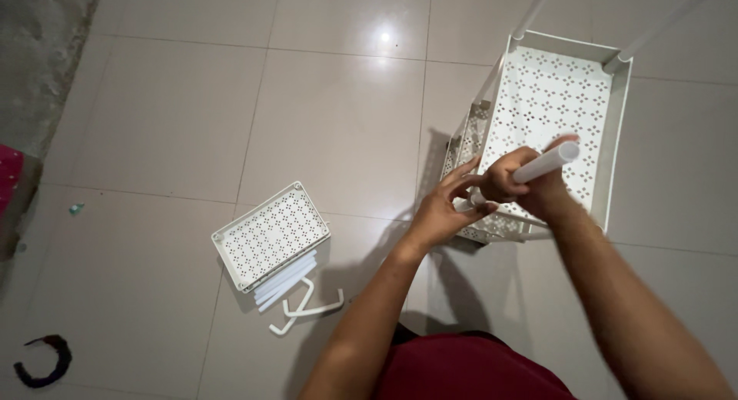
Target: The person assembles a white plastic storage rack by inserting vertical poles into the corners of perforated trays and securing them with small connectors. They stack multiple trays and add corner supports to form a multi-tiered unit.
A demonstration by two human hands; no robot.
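Observation:
My right hand [516,178] grips a white plastic tube [547,162], held slanted over the near corner of a white perforated rack tray [615,115]. My left hand [443,208] is at that same corner, its fingers touching the tube's lower end and the tray's rim. White upright poles [667,21] rise from the tray's far corners. The tube's lower end is hidden behind my fingers.
A second white perforated tray [270,235] lies on the tiled floor to the left, resting on several white tubes [286,281]. A white bracket piece [306,308] lies beside them. A dark curved object [42,361] sits at lower left, and a pink item [8,177] at the left edge.

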